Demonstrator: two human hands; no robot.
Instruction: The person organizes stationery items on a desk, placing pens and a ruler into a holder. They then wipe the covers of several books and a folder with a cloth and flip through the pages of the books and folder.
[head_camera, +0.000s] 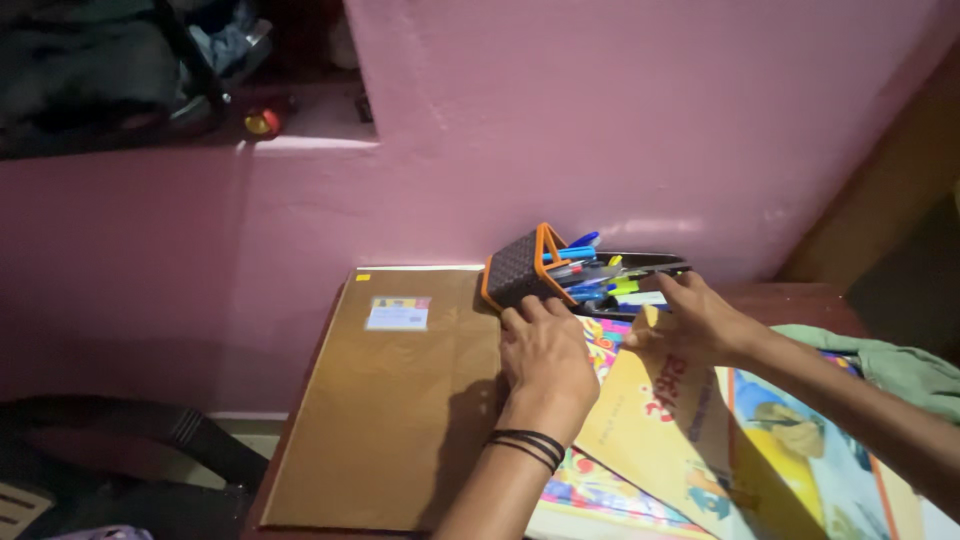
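Pen holder (522, 268) — touching left hand (545, 358)

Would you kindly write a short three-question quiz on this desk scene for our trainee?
1. True or false: the pen holder stands upright.
2. Which hand touches the pen holder: A) left hand B) right hand?
3. What lies flat on the left part of the table?

Key:
1. False; it lies tipped on its side, pens spilling toward the wall.
2. A; the right hand rests by the pens and the yellow book.
3. A brown-covered book with a small label.
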